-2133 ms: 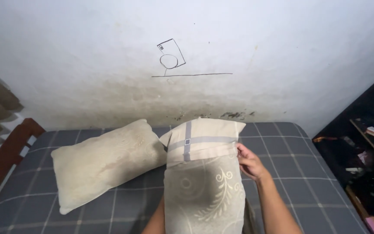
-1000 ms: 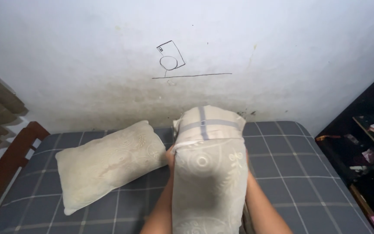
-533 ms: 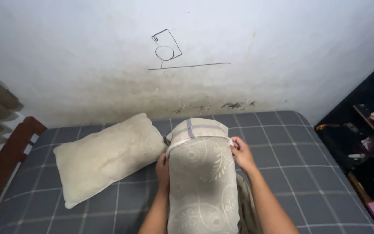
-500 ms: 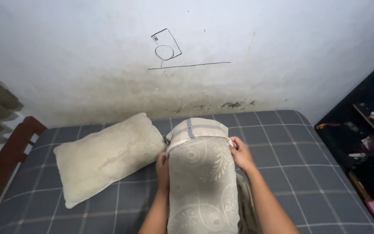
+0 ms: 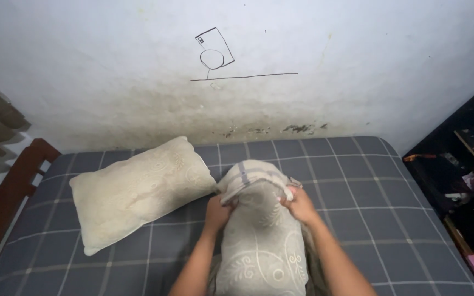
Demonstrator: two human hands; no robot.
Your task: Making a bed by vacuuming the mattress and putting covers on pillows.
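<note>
Both hands — left hand (image 5: pixel 216 211), right hand (image 5: pixel 300 205) — grip pillowcase (image 5: pixel 261 246).

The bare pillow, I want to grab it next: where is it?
In the head view, the bare pillow lies on the checked bed, left of the left hand and near the wall.

pillow (image 5: pixel 259 241): the long, plump one you hold upright on the bed, its far end tipped away from you
pillowcase (image 5: pixel 264 257): beige with pale scroll pattern, covering most of the pillow; its open edge is bunched near the top
bare end (image 5: pixel 245 172): cream with grey stripes, poking out past the edge
</note>
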